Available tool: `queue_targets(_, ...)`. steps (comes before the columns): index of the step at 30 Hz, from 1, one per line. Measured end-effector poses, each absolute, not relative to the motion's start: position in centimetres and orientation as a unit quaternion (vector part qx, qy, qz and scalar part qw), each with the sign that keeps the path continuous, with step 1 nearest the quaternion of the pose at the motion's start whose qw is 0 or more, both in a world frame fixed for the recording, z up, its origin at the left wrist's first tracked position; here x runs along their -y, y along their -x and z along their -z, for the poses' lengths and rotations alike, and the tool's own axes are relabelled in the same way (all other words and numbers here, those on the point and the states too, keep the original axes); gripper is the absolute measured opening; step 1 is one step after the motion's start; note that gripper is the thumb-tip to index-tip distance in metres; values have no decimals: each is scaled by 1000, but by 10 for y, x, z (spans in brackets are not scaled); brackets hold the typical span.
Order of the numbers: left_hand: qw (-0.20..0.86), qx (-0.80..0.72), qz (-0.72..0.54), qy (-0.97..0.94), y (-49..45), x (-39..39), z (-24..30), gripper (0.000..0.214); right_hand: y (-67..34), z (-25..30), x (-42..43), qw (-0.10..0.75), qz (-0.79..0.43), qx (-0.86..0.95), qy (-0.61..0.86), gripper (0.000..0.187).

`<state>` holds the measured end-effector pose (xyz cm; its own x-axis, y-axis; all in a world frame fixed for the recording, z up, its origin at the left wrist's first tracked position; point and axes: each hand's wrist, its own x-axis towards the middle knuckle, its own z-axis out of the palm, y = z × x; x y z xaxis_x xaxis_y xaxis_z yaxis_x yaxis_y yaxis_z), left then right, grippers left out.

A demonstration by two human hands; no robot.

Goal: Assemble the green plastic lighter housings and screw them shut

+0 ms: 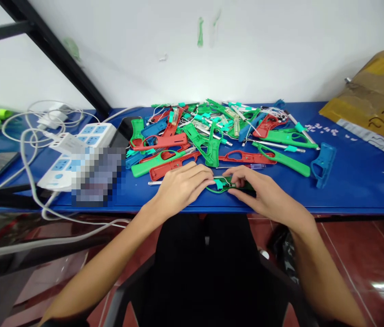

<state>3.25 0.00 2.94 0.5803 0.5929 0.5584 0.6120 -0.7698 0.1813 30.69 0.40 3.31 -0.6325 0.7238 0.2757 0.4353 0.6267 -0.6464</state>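
Green lighter casing (pixel 246 186) lies near the front edge of the blue counter (pixel 358 186). The right hand (pixel 263 188) pinches it between thumb and forefinger; the left hand (pixel 184 184) touches its other end, its grip hard to tell.

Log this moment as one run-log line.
left hand: at green casing; right hand: at same casing; beyond: mixed plastic parts; person's left: white power strip

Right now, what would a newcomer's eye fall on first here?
Likely the jumbled heap of red, green and blue plastic parts across the blue table. Before it, the left hand and right hand are at a green part near the front edge. A yellow-taped carton at the right also stands out.
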Motion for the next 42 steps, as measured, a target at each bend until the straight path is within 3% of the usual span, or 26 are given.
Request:
queue_targets(7,-54,364,325,871,-37,-2,-30,18,-308,-30,-4,275,-263,863,333,3)
queue_targets(12,-163,398,344,835,-37,-7,-30,15,-309,-30,-5,274,-245,884,290,28)
queue_targets(17,-212,407,355,814,-36,-9,-30,12,-308,-33,-4,271,-233,886,296,25)
queue_targets(20,-177,371,359,838,-32,-7,-27,9,-306,-35,-3,273,-225,885,302,22)
queue_targets(28,36,359,285,888,-22,17,-26,28,-306,-31,-3,283,-224,882,305,21)
queue_targets(35,-26,361,268,893,-21,18,-31,34,-306,-31,-2,260,-228,887,305,29)
queue_targets(39,-103,355,301,879,-23,12,-33,22,-305,-30,-2,263,-227,886,307,28)
queue_targets(42,-77,362,324,871,-30,7,-33,16,-305,-29,-2,270,-230,880,315,29)
